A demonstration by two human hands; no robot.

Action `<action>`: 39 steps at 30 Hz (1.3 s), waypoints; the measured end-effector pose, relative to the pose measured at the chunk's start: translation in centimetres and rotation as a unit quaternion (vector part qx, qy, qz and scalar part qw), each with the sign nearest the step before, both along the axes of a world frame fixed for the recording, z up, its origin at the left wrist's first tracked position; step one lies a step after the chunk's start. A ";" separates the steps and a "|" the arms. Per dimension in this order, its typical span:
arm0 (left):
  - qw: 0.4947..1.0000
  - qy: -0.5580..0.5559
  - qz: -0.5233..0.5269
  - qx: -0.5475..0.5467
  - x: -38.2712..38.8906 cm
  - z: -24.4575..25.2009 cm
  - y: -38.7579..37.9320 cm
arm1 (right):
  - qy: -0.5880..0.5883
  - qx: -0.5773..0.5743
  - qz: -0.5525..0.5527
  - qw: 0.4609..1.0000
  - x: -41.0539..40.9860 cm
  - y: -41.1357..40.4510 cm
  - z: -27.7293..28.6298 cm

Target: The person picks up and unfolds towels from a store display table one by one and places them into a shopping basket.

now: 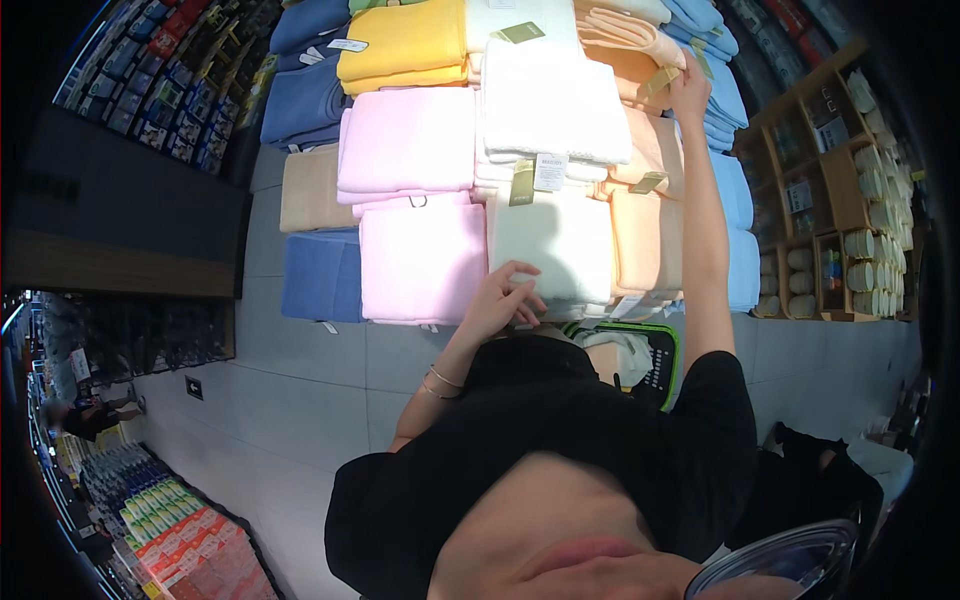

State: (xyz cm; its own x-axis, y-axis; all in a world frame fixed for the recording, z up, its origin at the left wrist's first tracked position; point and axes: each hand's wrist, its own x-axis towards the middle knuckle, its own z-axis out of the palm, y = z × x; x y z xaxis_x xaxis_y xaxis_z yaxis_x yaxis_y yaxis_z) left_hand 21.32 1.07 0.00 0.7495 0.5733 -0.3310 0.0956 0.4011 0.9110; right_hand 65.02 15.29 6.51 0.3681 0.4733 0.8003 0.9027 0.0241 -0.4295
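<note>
Stacks of folded towels fill the display before me. My right hand [688, 88] reaches to the far right and grips the edge of a folded peach towel [637, 37], whose tag [660, 81] hangs beside the fingers. Light blue towels [716, 90] lie just right of that hand. My left hand [506, 300], its fingers loosely bent and apart, rests by the near edge of a pale green towel [555, 247]. A white towel [555, 105] lies on the middle stack, with a white label [550, 172] at its near edge. Pink towels [420, 255] are to the left.
A green-rimmed black basket [675, 360] holding a pale cloth stands on the floor below the display's near edge. Wooden shelves [825, 180] with cups are on the right. A dark shelf unit [135, 187] stands left. Another person [90, 416] is at the far left.
</note>
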 end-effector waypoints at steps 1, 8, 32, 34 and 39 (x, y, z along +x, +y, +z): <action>1.000 0.001 0.004 0.003 0.0 -0.1 0.0 | 0.032 0.051 -0.003 0.998 -0.4 -1.4 1.1; 0.998 0.054 -0.013 -0.005 0.4 1.5 -0.5 | 0.354 0.210 0.130 0.902 -5.7 -14.3 4.0; 0.921 -0.245 0.205 -0.223 -1.4 0.0 -0.1 | 0.326 -0.072 -0.017 0.943 -15.4 -15.4 -6.3; 0.927 -0.210 0.218 -0.221 -1.8 -0.3 -0.3 | 0.382 -0.036 0.016 0.923 -14.6 -15.3 -6.7; 0.929 -0.207 0.228 -0.204 -2.2 -1.0 -0.8 | 0.523 -0.018 0.050 0.851 -12.5 -16.0 -4.6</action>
State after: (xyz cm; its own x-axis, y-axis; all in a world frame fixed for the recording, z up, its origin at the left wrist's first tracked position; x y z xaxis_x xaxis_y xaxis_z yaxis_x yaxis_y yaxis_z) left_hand 19.16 0.31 -1.01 0.5703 0.7527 -0.3289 -0.4941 0.6342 0.5946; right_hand 52.47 -0.74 1.93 0.8260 0.5619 0.0451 0.0213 0.0487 -0.9986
